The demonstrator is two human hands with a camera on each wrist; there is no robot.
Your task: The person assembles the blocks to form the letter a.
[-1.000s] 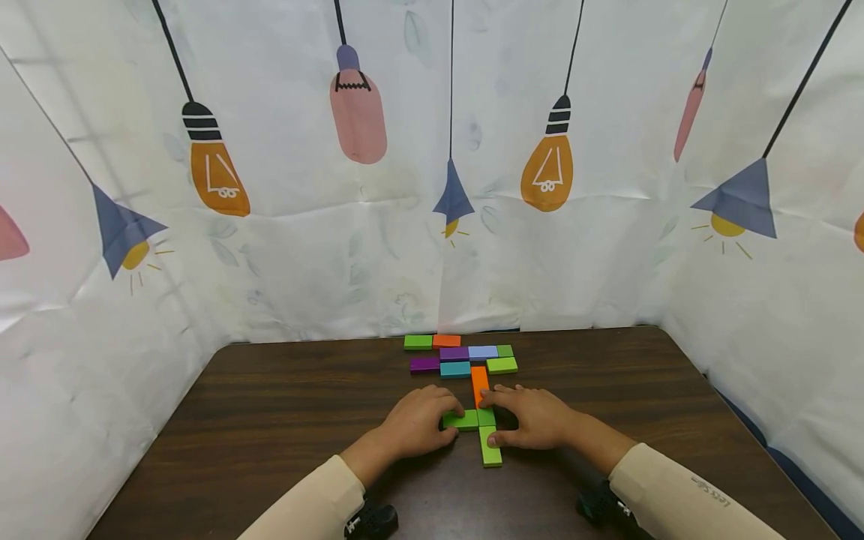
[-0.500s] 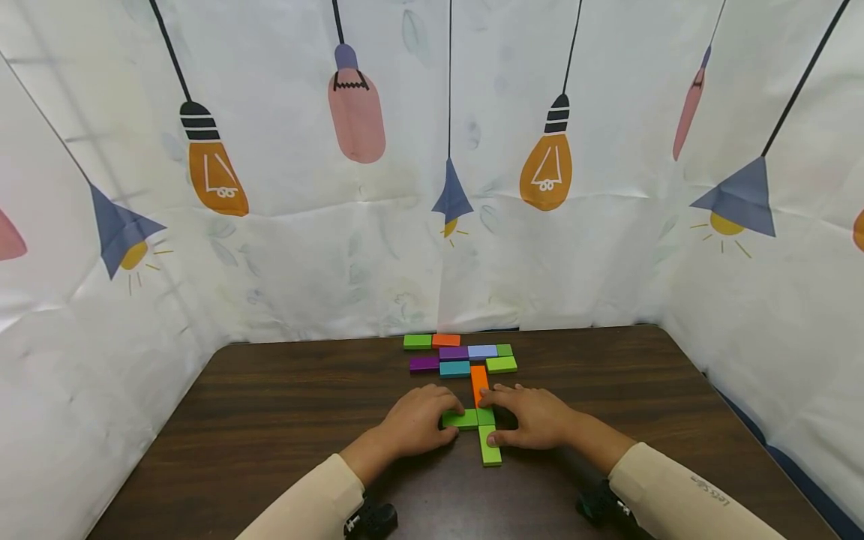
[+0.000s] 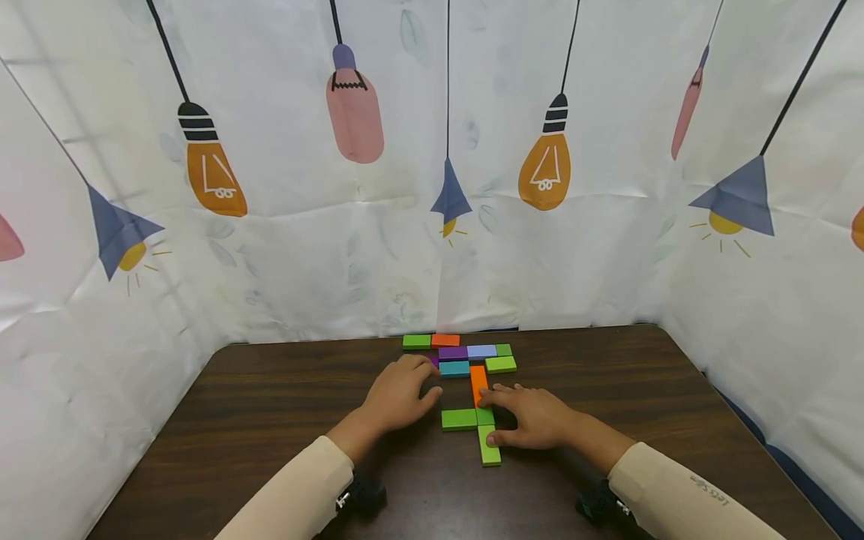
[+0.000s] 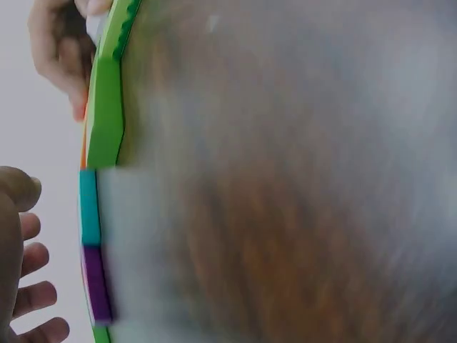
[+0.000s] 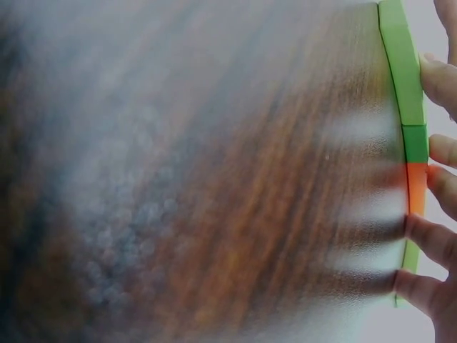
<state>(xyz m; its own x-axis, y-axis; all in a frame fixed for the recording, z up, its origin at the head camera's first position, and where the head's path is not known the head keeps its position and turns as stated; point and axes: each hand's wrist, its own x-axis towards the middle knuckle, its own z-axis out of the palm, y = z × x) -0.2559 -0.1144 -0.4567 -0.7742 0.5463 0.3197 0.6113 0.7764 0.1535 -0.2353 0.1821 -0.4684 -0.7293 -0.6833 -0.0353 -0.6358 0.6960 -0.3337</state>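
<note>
My left hand (image 3: 398, 396) hovers just short of the purple block (image 3: 435, 361) and teal block (image 3: 454, 369), covering part of the purple one in the head view. In the left wrist view its fingers (image 4: 39, 296) are spread, with nothing between them. My right hand (image 3: 540, 418) rests at the near column of blocks. Its thumb touches the lower light green block (image 3: 489, 446), and its other fingertips lie along the small green block (image 3: 484, 417) and the upright orange block (image 3: 478, 386). Left of that column, a light green block (image 3: 459, 420) lies flat, its end against the small green one.
At the far table edge lie a green block (image 3: 416, 342) and a red-orange block (image 3: 445, 340). Before them come another purple block (image 3: 453, 352), a light blue block (image 3: 482, 351) and two green pieces. A printed curtain (image 3: 337, 262) surrounds the brown table (image 3: 283, 405).
My left hand has let go of the left light green block and moved away from me, up toward the purple and teal blocks. The right hand keeps its place.
</note>
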